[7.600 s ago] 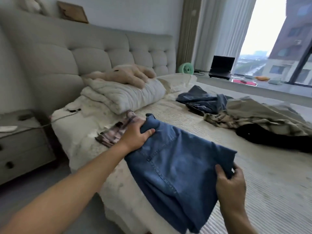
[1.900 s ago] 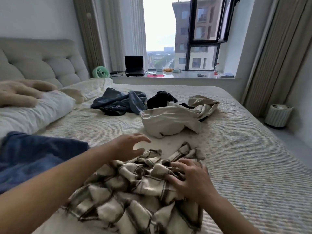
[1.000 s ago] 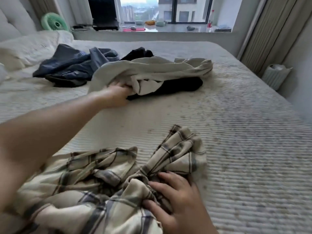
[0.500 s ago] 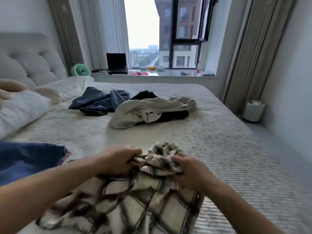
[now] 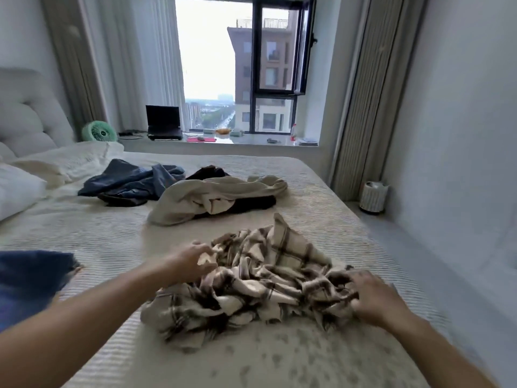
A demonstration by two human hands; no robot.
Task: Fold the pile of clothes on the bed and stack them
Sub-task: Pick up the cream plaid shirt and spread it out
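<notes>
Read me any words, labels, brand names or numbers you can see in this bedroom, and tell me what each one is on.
No text can be read anywhere.
Bottle on the sill: red label, too small and blurred to read.
Laptop: screen dark, no lettering visible.
Fan: no legible marking.
Plaid shirt and the other clothes: no tags or print showing.

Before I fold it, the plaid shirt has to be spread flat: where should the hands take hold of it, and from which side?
Probably by its two outer ends. The plaid shirt lies crumpled, running left to right, with the left hand and right hand already at opposite ends. Pinch an edge at each end with the fingers, coming from above, then lift and pull apart.
</notes>
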